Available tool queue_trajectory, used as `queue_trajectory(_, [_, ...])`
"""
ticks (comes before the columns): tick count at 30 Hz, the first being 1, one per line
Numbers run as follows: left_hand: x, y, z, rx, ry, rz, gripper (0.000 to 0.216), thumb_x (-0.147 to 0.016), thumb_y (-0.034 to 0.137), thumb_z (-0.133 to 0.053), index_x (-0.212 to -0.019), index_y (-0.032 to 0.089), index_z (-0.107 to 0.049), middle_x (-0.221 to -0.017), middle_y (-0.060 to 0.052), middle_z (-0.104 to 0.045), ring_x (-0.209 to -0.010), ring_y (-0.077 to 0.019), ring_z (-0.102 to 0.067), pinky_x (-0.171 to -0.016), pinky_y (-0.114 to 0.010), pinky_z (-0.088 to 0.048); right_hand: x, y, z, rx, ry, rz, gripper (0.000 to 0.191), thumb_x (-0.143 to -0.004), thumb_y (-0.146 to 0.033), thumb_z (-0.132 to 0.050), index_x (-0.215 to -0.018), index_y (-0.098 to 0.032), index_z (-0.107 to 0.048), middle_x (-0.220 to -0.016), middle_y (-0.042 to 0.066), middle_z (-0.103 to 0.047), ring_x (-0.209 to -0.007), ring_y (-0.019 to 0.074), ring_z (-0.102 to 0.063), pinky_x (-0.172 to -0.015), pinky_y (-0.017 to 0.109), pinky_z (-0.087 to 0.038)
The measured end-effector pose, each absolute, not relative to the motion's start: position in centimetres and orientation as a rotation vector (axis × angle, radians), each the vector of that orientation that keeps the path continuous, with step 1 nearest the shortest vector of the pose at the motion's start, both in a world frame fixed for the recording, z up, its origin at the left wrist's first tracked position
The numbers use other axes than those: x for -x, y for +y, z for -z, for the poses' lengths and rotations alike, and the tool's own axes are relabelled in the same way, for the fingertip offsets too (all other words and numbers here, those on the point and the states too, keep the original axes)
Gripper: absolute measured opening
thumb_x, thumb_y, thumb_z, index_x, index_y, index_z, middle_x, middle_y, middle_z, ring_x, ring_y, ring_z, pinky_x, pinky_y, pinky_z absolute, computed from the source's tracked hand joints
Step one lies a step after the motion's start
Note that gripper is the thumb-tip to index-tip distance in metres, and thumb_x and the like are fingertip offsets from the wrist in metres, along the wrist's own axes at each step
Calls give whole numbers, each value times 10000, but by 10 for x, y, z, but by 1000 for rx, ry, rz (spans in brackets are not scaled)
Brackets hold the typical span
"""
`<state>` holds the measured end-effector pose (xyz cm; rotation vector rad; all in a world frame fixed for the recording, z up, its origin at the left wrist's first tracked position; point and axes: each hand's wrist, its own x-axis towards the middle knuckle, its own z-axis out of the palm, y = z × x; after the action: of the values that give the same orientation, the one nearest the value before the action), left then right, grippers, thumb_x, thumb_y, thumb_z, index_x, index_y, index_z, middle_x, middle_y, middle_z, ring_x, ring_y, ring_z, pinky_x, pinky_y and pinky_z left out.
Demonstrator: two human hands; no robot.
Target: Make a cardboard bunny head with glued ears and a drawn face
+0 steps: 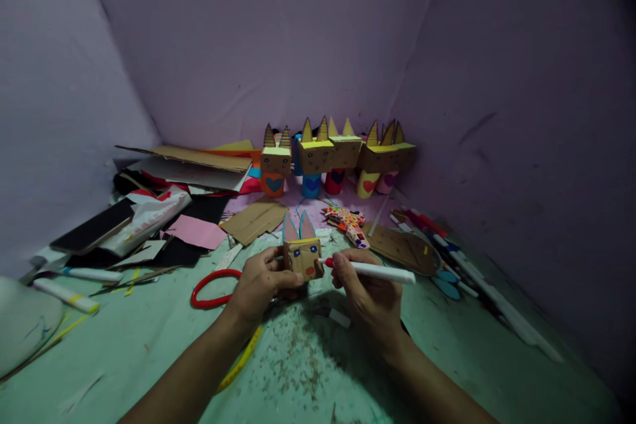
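My left hand [265,281] grips a small cardboard animal head [304,257] by its lower left side. The head has blue-lined pointed ears, two drawn blue eyes and a reddish patch low on its front. In my right hand [370,288] is a white marker [382,271] with a red tip end, held like a pen. Its tip is at the right edge of the head's face; whether it touches I cannot tell. Red-handled scissors [211,289] lie beside my left hand, partly hidden by it. A white marker cap or eraser-like piece [340,318] lies below my right hand.
Several finished-looking cardboard animal figures [311,158] on coloured tubes stand along the back wall. Cardboard, paper sheets and a pink paper piece [196,232] pile up at left. Markers [447,248] and a brown cardboard piece [402,248] lie at right. A yellow strip [241,364] is near my left forearm.
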<state>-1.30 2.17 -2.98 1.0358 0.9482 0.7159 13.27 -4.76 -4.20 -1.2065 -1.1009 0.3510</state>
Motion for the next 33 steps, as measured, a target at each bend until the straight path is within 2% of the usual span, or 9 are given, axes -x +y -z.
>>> queue_trajectory(5, [13, 22, 31, -1040, 937, -714, 564, -501, 157, -715, -1050, 96, -601, -875, -104, -724, -651, -179, -629, -507, -245, -453, -132, -48, 42, 1201, -1088, -363, 175, -828, -312, -610, -705, -191, -637, -580, -12, -592, -498, 129, -536, -445, 262, -418])
queue_trajectory(16, [13, 20, 29, -1036, 960, -707, 602, -478, 172, -729, -1060, 92, -603, -899, -127, -724, -709, -228, -652, -535, -274, -464, -132, -47, 42, 1196, -1080, -342, 164, -818, -294, -616, -704, -179, -641, -576, -3, -601, -518, 134, -558, -428, 243, -420])
queue_trajectory(33, [14, 21, 29, -1058, 943, -706, 537, -503, 161, -724, -1028, 105, -625, -873, -110, -729, -687, -212, -645, -538, -270, -463, -133, -48, 42, 1202, -1134, -327, 169, -833, -291, -600, -711, -183, -644, -565, -9, -586, -481, 122, -525, -411, 245, -409])
